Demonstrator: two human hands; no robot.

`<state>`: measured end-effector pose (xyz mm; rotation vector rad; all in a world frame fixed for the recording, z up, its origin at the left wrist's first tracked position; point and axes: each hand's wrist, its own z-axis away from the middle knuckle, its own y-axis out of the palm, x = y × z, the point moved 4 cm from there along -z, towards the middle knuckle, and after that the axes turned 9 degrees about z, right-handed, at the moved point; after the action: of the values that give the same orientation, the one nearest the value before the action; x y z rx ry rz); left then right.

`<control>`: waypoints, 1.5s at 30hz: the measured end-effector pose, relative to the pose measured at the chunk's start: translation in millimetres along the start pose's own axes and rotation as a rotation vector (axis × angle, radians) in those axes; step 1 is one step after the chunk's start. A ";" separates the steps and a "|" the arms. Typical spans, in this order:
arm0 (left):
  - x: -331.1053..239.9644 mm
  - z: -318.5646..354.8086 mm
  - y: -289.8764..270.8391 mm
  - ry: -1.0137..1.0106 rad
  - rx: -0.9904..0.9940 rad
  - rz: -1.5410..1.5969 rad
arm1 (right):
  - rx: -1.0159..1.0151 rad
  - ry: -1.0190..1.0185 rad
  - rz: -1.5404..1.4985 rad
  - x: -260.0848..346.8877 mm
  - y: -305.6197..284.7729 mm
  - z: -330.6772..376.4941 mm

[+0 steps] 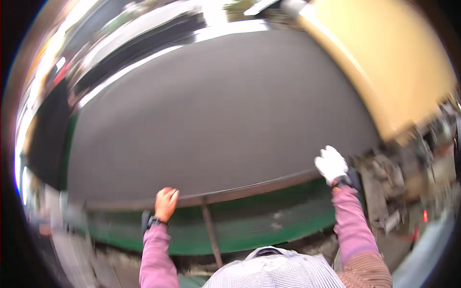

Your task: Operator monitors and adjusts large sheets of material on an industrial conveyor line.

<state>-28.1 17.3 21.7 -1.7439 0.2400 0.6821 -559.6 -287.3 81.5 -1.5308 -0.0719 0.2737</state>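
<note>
At centre, a wide grey surface [216, 115], with a green panel [269, 218] below its near edge at six o'clock. At half past seven, left hand [165, 204] bare at that edge, fingers curled; too blurred to tell whether clamped. Near half past three, white-gloved right hand [331, 165], fingers extended, seemingly slightly apart, over the surface. At two o'clock, a cream panel [384, 62].

The dark grey surface [216, 115] facing you looks smooth and matt. Past its right edge, a yellow panel [394, 62] has a soft sheen; below its near edge, a green panel [273, 218] looks painted. Your white glove [331, 164] and purple sleeves [354, 228] are cloth.
</note>
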 end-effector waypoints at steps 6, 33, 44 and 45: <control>-41.0 -30.7 36.1 -0.156 0.413 -0.077 | -0.212 0.012 -0.289 10.7 -49.0 42.0; -75.2 -19.2 58.1 0.068 0.075 -0.169 | -0.112 -0.283 -0.792 42.9 -46.1 218.8; -223.7 -55.3 113.2 0.041 0.344 0.203 | 0.086 -0.274 -1.122 95.4 -32.2 233.8; -222.6 -52.8 113.0 0.069 0.366 0.280 | 0.107 -0.256 -1.116 97.0 -29.4 234.1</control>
<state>-247.3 -107.2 61.1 -1.3953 0.6265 0.7284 -512.6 -38.1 109.0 -1.1417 -1.0527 -0.4178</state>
